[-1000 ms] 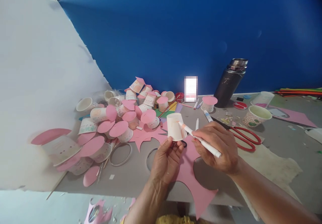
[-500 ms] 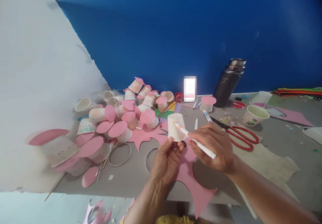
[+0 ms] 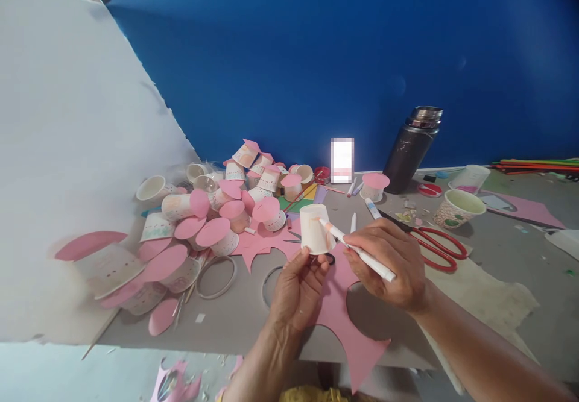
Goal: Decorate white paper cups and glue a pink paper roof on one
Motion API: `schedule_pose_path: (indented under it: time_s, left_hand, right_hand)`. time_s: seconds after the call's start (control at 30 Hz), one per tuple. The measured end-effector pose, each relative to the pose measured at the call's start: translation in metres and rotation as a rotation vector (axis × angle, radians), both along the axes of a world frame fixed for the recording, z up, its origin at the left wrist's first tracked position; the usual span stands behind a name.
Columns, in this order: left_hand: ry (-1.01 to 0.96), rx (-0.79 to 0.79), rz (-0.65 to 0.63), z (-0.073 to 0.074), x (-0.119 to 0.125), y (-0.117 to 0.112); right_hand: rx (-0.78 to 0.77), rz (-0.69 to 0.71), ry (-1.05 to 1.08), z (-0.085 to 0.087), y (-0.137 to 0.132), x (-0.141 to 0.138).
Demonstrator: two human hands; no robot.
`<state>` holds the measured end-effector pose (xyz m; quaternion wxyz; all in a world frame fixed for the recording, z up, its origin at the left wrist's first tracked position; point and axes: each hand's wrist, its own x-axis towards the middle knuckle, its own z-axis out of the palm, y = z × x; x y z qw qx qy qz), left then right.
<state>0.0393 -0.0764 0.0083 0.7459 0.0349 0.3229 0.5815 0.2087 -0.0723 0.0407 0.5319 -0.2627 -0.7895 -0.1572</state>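
Observation:
My left hand [image 3: 301,284] grips a white paper cup [image 3: 313,233] by its rim, the cup upside down above the table. Pale orange marks show on the cup's side. In my right hand [image 3: 393,263] is a white marker [image 3: 368,261] with an orange band, its tip at or very near the cup wall. Beneath both hands lies a pink paper sheet [image 3: 335,305] with round cut-outs. Partly hidden behind the cup is a pair of small scissors [image 3: 294,238].
Many decorated cups with pink discs [image 3: 212,233] crowd the left. Red-handled scissors [image 3: 441,248], a patterned cup [image 3: 459,208] and a dark flask [image 3: 412,149] stand or lie at right. A silver ring [image 3: 216,276], a cloth [image 3: 479,296] and a lit, blurred screen [image 3: 342,161] are also here.
The marker tip has shifted slightly right and down along the cup, and more pale orange colour shows on its side. My left hand keeps its hold.

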Motion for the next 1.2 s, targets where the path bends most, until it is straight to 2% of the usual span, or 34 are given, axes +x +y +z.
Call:
schedule_pose_path:
  time_s: [0.3, 0.83, 1.2]
  left_hand:
    - [0.004, -0.053, 0.015, 0.0024, -0.0002, 0.0002]
    - [-0.01, -0.057, 0.016, 0.0019, -0.0007, 0.0001]
    - [-0.025, -0.065, 0.024, 0.0002, -0.002, 0.0002]
  right_hand:
    - [-0.01, 0.004, -0.008, -0.0009, 0.0003, 0.0014]
    - [-0.019, 0.021, -0.006, -0.0012, 0.0003, 0.0015]
    - [-0.014, 0.084, -0.017, -0.0009, -0.0001, 0.0011]
